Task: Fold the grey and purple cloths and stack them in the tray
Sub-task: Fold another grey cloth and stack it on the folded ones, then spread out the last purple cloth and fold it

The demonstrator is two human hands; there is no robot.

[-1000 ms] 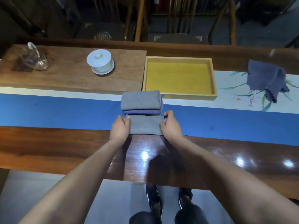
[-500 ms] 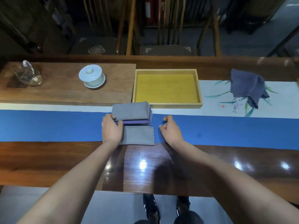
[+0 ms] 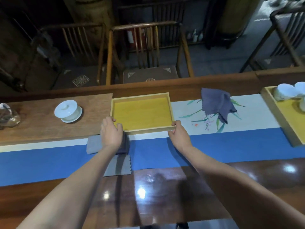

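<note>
The yellow wooden tray [image 3: 142, 96] lies empty at the middle of the table. My left hand [image 3: 110, 131] grips its near left corner and my right hand [image 3: 178, 134] grips its near right corner. Under my left wrist sits a stack of folded cloths with a grey cloth [image 3: 93, 144] on top; the purple one below is mostly hidden by my hand. A single folded grey cloth [image 3: 119, 165] lies just in front of the stack on the blue runner. An unfolded purple cloth [image 3: 216, 103] lies crumpled to the right of the tray.
A white lidded cup [image 3: 68, 110] stands on a wooden board [image 3: 33, 126] to the left, with a glass pitcher [image 3: 8, 115] at the far left. A second yellow tray [image 3: 280, 116] with white cups is at the right edge. Wooden chairs [image 3: 148, 52] stand behind the table.
Both hands left the folded grey cloth and reached forward to the tray, taking hold of its two near corners. The head camera tilted up and to the right.
</note>
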